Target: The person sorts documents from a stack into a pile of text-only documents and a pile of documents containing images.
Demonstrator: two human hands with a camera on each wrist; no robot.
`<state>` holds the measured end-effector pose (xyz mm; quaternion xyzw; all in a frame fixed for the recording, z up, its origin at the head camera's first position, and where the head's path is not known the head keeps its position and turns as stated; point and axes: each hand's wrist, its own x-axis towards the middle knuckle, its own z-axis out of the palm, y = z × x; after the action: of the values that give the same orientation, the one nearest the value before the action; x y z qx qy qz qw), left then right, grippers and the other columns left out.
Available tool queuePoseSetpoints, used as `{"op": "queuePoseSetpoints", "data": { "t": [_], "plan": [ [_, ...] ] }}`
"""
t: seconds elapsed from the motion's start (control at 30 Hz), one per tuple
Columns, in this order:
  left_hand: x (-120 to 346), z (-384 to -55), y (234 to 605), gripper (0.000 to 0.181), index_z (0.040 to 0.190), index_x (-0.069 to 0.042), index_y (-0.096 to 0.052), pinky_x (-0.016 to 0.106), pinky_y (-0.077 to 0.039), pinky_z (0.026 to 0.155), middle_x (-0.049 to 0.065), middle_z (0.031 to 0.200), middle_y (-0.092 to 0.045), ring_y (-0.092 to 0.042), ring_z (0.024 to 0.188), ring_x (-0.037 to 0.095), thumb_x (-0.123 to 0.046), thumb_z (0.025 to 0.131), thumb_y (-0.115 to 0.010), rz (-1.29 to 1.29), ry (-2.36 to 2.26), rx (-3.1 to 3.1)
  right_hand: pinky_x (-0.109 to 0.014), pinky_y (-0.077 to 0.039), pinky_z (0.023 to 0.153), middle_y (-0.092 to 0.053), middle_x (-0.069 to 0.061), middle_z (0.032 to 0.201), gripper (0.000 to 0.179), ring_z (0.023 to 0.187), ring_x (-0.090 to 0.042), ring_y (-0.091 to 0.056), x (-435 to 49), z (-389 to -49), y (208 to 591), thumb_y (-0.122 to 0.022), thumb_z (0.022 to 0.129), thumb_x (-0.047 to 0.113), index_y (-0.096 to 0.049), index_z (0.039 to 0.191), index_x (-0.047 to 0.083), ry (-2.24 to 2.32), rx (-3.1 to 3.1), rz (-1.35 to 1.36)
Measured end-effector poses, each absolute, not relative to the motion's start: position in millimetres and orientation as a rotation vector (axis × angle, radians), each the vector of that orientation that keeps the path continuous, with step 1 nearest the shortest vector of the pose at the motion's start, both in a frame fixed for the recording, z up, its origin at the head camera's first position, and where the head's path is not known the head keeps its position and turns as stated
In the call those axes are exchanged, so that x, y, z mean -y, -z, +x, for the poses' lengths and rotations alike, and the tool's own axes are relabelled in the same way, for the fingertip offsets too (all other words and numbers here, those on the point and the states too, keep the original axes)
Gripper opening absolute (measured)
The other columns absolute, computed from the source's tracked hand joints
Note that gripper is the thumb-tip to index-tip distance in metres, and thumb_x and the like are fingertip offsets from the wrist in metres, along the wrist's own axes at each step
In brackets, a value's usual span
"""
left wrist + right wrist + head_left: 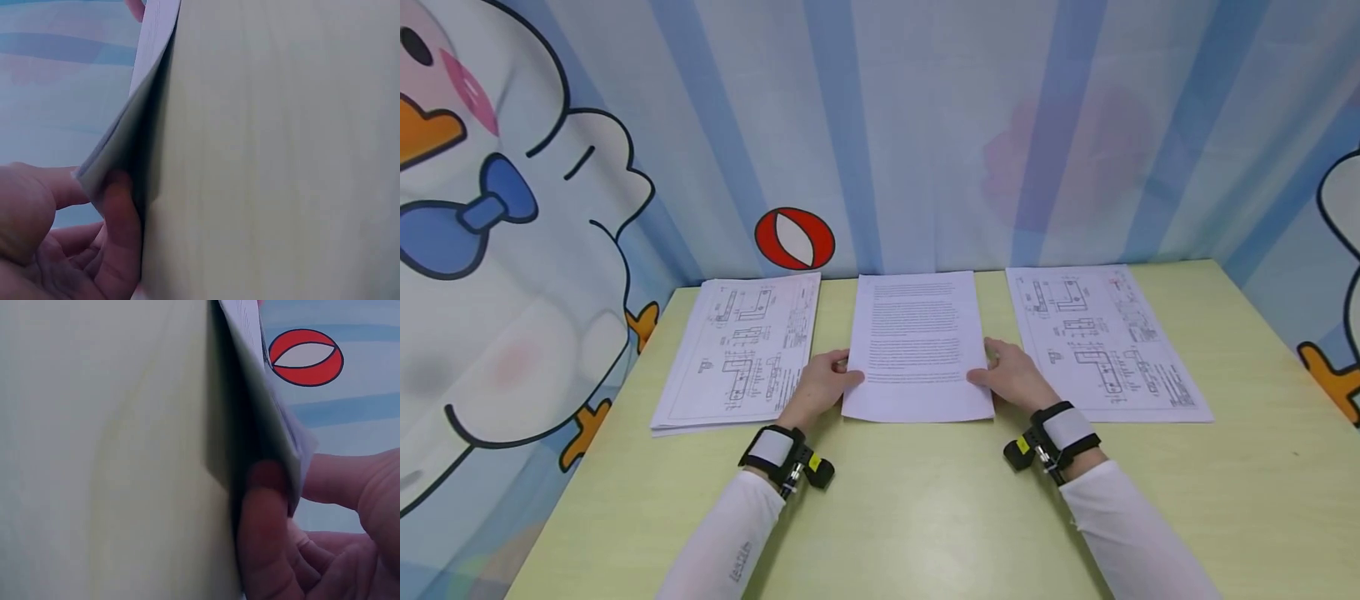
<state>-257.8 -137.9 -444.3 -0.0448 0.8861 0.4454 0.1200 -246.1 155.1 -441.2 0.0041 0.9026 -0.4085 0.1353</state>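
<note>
A stack of printed text sheets (917, 333) lies in the middle of the table, its near edge slightly raised. My left hand (826, 383) pinches its left side, thumb on top and a finger underneath, as the left wrist view shows with the lifted paper edge (119, 137). On the right side my right hand (1011, 375) pinches the same stack in the same way; in the right wrist view a finger (265, 531) is under the lifted sheets (265, 406). The other fingers are partly hidden.
To the left lies a pile of technical drawing sheets (737, 350), its edges a little uneven. Another drawing pile (1101, 342) lies to the right, close to my right hand. A pale yellow table (925, 517) carries everything, with a patterned curtain (910, 133) behind its far edge.
</note>
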Motion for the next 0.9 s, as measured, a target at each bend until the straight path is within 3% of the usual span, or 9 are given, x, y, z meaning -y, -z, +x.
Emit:
{"op": "queuePoseSetpoints", "data": {
  "t": [0.17,0.3,0.6,0.9],
  "plan": [
    [138.4,-256.1,441.9,0.054,0.142,-0.008,-0.054,0.021,-0.044,0.062,0.011,0.106,-0.066,-0.059,0.080,0.016,-0.020,0.091,-0.067,-0.123,-1.247,-2.620,-0.025,-0.045,0.056,-0.065,-0.014,0.087,0.072,0.063,-0.017,-0.062,-156.8,-244.5,437.8,-0.063,0.093,0.025,-0.032,0.151,-0.006,1.163,-2.613,0.022],
    [138.7,-254.4,439.0,0.055,0.142,-0.009,-0.054,0.021,-0.044,0.059,0.011,0.103,-0.065,-0.060,0.077,0.016,-0.022,0.091,-0.068,-0.136,-1.222,-2.631,-0.024,-0.041,0.049,-0.062,-0.005,0.066,0.068,0.050,-0.013,-0.056,-158.1,-243.7,435.6,-0.064,0.093,0.024,-0.037,0.148,-0.006,1.128,-2.636,0.000],
    [142.3,-250.2,436.2,0.056,0.143,-0.007,-0.052,0.020,-0.045,0.056,0.011,0.102,-0.066,-0.061,0.066,0.014,-0.022,0.092,-0.067,-0.178,-1.182,-2.642,-0.024,-0.040,0.048,-0.060,-0.002,0.057,0.069,0.048,-0.013,-0.056,-159.3,-241.5,434.5,-0.068,0.090,0.021,-0.040,0.146,-0.007,1.092,-2.656,-0.006],
    [146.0,-247.6,437.9,0.053,0.142,-0.007,-0.053,0.021,-0.041,0.053,0.004,0.072,-0.062,-0.056,0.057,0.013,-0.022,0.093,-0.065,-0.138,-1.200,-2.654,-0.023,-0.036,0.046,-0.059,-0.001,0.054,0.067,0.045,-0.012,-0.055,-158.5,-242.1,436.2,-0.069,0.090,0.018,-0.042,0.144,-0.009,1.075,-2.672,-0.024]
  ]
}}
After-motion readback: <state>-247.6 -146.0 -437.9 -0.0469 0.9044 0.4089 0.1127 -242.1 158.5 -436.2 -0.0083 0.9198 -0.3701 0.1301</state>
